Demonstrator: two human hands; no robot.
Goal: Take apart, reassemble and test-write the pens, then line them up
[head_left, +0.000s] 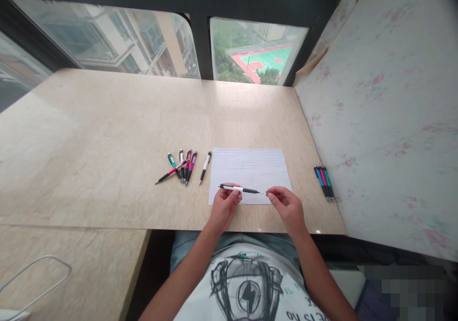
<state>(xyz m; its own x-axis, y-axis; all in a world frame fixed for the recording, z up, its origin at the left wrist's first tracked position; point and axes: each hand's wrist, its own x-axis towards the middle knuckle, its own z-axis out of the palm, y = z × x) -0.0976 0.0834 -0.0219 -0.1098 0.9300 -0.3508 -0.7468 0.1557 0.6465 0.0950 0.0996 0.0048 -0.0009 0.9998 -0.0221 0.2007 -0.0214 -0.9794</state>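
Note:
My left hand [224, 205] is closed around a white and black pen [239, 189], held level just above the near edge of a white sheet of paper [250, 166] with faint writing. My right hand [286, 205] pinches a small metal piece [267, 193] at the pen's tip end; I cannot make out what the piece is. Both hands hover over the beige marble table [107, 135], near its front edge.
Several pens [182, 166] in pink, teal, white and black lie fanned out left of the paper. A few more pens [324, 181] lie by the floral wall [386, 111] on the right. Windows [257, 56] sit behind the table. A white cable [36, 278] loops at lower left.

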